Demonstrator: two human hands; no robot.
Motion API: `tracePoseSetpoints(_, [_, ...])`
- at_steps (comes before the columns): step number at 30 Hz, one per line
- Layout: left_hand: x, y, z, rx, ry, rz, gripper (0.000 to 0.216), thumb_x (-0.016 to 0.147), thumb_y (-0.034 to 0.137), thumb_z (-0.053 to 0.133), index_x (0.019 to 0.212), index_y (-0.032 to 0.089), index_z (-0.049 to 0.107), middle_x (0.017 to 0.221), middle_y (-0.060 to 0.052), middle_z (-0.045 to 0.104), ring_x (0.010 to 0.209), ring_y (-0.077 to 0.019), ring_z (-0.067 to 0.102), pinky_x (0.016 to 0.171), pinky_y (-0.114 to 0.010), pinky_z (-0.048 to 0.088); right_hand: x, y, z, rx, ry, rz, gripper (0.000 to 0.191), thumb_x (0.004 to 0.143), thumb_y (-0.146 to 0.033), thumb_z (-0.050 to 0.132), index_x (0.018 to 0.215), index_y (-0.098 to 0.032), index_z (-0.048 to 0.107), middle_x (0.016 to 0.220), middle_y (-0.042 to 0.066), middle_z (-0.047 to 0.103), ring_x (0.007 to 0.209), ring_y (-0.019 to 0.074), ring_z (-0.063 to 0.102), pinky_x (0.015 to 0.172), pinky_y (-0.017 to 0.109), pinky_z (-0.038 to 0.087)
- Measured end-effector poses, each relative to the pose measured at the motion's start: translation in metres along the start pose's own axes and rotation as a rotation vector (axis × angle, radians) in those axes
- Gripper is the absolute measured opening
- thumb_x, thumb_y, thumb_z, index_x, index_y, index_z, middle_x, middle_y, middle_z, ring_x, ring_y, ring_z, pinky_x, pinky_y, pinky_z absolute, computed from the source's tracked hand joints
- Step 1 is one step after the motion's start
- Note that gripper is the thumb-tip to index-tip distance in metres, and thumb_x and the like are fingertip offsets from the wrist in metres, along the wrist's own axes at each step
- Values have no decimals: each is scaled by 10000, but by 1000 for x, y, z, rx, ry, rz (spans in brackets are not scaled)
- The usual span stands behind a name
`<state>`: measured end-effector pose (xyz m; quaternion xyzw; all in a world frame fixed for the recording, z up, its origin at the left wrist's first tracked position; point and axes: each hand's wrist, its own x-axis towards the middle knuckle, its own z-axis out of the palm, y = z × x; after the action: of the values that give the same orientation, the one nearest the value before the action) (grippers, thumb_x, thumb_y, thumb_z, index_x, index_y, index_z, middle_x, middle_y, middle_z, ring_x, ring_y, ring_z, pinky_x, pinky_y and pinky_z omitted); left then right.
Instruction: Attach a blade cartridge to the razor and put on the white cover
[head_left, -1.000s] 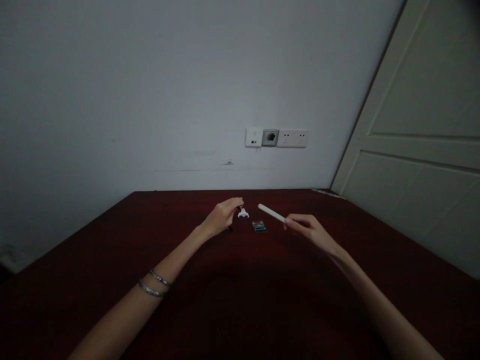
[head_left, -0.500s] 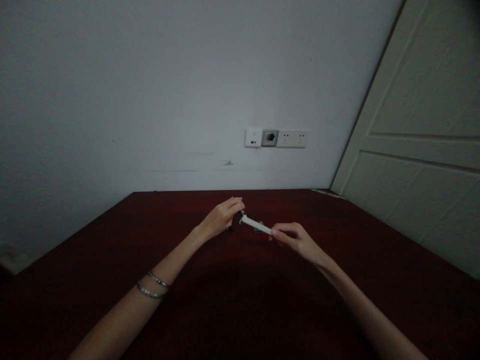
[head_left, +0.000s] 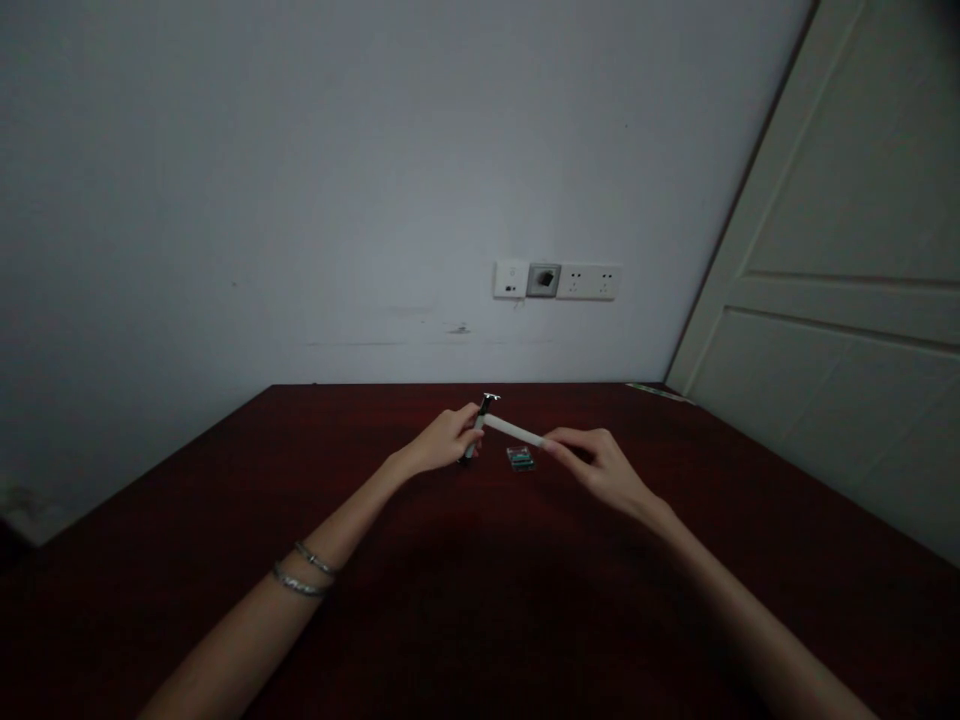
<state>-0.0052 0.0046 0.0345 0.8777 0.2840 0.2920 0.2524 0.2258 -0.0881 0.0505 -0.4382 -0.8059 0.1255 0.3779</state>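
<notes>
Your left hand [head_left: 448,440] is grasping a T-headed tool [head_left: 485,407], its grip closing round the handle below the dark neck. The tool is leaning between your hands, metal head uppermost; its lower end is hiding too much to tell whether it is touching the worktop [head_left: 480,600]. Your right hand [head_left: 600,468] is pinching a white stick [head_left: 514,430] by its near end, and the far tip is pointing at the tool's neck, either touching it or passing just in front. A small clear case [head_left: 520,459] with teal contents is lying on the worktop, below the stick and nearer your right fingers.

The stick is looking light and stiff, perhaps slippery, so a fingertip pinch near the end is probably serving. The tool is seeming rigid and top-heavy; mid-handle is looking the safer hold, with fingers staying off the head.
</notes>
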Motion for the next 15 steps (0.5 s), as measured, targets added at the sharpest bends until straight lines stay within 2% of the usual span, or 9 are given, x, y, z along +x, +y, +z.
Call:
tracePoseSetpoints(4, [1, 1, 5, -202, -54, -45, 62, 838, 183, 416, 878, 147, 449, 644, -10, 621, 543, -108, 600, 535, -221, 474, 18, 14, 11, -105, 84, -8, 313, 862, -389, 427, 835, -188, 667, 744, 25, 666, 645, 159, 572, 617, 248, 382])
tracePoseSetpoints(7, [0, 5, 6, -252, -81, -46, 62, 840, 201, 427, 874, 152, 440, 655, -15, 622, 552, -111, 609, 533, -219, 475, 23, 37, 15, -113, 170, 31, 322, 858, -396, 425, 857, -189, 672, 753, 36, 680, 675, 181, 597, 635, 260, 402])
tracePoseSetpoints(10, [-1, 5, 6, -285, -85, -75, 68, 843, 211, 424, 879, 153, 432, 669, -19, 622, 549, -114, 614, 513, -213, 472, 20, 52, 14, -109, 197, 52, 322, 846, -400, 442, 842, -183, 679, 773, 42, 689, 697, 197, 610, 653, 275, 416])
tracePoseSetpoints(15, [-2, 2, 7, -205, -56, -61, 41, 836, 191, 434, 849, 153, 444, 651, -17, 629, 559, -114, 612, 538, -219, 468, 18, 42, 16, -80, 179, 35, 325, 856, -394, 437, 850, -178, 680, 781, 44, 692, 693, 192, 611, 654, 273, 420])
